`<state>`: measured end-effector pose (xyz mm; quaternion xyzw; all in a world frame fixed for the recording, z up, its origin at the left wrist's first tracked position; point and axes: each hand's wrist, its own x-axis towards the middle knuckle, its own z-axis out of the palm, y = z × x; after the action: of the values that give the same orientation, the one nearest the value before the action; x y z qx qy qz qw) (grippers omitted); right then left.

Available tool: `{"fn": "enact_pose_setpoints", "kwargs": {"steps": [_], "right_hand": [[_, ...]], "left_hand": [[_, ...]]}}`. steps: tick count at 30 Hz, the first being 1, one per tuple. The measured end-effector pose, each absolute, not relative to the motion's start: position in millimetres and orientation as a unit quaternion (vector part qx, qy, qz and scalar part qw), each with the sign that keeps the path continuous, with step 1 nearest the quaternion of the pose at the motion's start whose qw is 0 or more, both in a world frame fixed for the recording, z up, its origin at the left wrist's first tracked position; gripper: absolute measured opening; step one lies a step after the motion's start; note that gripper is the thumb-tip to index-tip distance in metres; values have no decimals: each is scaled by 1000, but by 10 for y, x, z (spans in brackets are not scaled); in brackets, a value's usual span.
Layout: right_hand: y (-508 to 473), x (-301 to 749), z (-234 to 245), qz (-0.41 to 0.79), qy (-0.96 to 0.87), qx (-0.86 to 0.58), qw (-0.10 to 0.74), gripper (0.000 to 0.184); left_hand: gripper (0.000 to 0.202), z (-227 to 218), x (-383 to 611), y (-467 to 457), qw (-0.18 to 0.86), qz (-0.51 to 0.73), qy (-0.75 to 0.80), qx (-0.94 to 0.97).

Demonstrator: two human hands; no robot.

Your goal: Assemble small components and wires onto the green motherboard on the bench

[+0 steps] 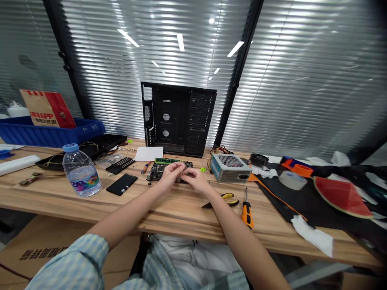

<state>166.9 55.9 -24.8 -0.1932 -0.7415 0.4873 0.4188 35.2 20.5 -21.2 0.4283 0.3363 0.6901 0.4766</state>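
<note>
Over the green-edged motherboard (156, 171), both of my hands meet with their fingertips close together. My left hand (171, 174) is closed in a pinch, and my right hand (196, 179) is pinched beside it, almost touching. Whatever sits between the fingers is too small to make out. Much of the board's middle and front is hidden under the hands; a green memory stick (163, 160) shows along its back edge. Yellow-and-black pliers (230, 200) lie beside my right forearm, partly covered by it. An orange-handled screwdriver (247, 212) rests farther right.
Behind the board stands an open black computer case (172, 117). A power supply (232, 168) sits to its right. At left are a water bottle (81, 174), a black flat box (122, 184) and a blue bin (42, 135). Black cloth (298, 197) covers the right side.
</note>
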Motion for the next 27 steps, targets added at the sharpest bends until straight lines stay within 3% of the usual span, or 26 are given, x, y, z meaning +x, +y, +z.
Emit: {"fn": "enact_pose_setpoints", "kwargs": {"steps": [12, 27], "right_hand": [[664, 1722, -213, 524, -624, -249, 524, 17], [710, 1720, -259, 449, -620, -265, 587, 18]], "left_hand": [[31, -269, 276, 306, 437, 683, 404, 424], [31, -279, 276, 291, 428, 637, 449, 457]]}}
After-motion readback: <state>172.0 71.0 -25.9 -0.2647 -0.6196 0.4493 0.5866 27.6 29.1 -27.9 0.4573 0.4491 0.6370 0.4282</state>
